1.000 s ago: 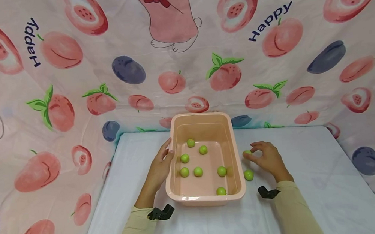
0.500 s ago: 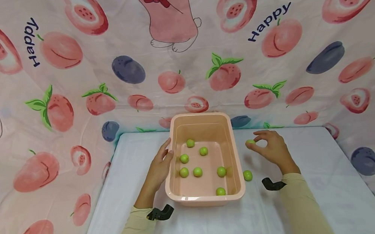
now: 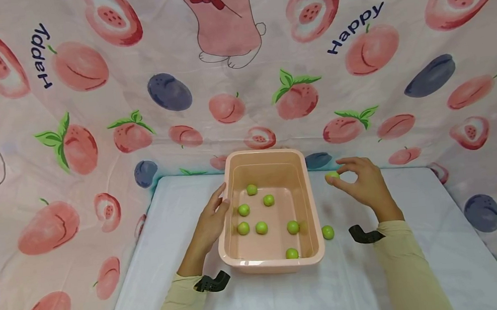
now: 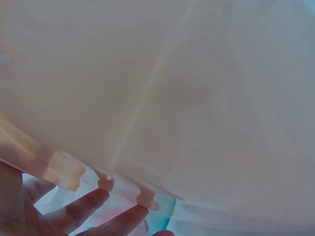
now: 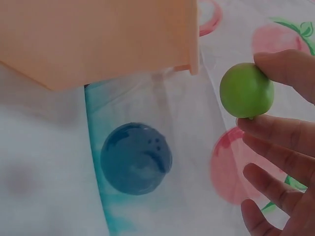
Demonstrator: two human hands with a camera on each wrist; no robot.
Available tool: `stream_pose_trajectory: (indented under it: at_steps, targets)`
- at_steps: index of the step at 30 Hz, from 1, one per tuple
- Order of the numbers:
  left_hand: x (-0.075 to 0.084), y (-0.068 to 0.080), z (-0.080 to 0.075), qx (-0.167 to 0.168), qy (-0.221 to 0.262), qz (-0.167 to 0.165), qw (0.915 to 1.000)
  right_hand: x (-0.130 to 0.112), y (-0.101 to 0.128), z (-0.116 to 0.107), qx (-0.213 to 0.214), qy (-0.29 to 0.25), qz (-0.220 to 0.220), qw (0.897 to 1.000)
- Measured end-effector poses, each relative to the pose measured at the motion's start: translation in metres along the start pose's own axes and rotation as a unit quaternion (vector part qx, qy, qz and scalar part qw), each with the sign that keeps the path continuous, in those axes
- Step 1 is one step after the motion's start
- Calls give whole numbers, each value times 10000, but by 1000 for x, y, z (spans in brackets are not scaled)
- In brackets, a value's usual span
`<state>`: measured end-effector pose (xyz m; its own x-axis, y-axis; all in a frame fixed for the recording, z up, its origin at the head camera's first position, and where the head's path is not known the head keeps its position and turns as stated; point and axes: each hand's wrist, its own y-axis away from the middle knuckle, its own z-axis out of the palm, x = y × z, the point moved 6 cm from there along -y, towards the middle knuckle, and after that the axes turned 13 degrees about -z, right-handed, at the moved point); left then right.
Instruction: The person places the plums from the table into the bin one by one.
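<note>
My right hand is raised to the right of the peach-coloured plastic bin, pinching a small green ball between thumb and finger. The ball looks fruit-like, with a tiny nub underneath; the other fingers are spread apart from it. My left hand rests against the bin's left side, its fingers fairly straight and touching the wall. Several similar balls lie scattered on the bin's floor. Another green ball sits on the table, just outside the bin's right wall.
A white-covered table carries everything. Behind it hangs a fruit-printed cloth, meeting the table's back edge close to the bin. Each wrist wears a black camera mount.
My right hand has lifted the pinched ball off the table and moved away towards the back, slightly right. The left hand, the bin and the other balls stay put.
</note>
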<state>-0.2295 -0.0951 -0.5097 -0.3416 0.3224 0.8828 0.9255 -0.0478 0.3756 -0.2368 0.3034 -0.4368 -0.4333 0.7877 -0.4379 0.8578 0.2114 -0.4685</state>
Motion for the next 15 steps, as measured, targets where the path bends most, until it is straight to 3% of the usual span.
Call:
stream_pose_trajectory:
  at_steps: [15]
  targets:
    - [1, 0, 1, 3, -13, -25, 10000, -29, -32, -16, -66, -12, -460, 9989]
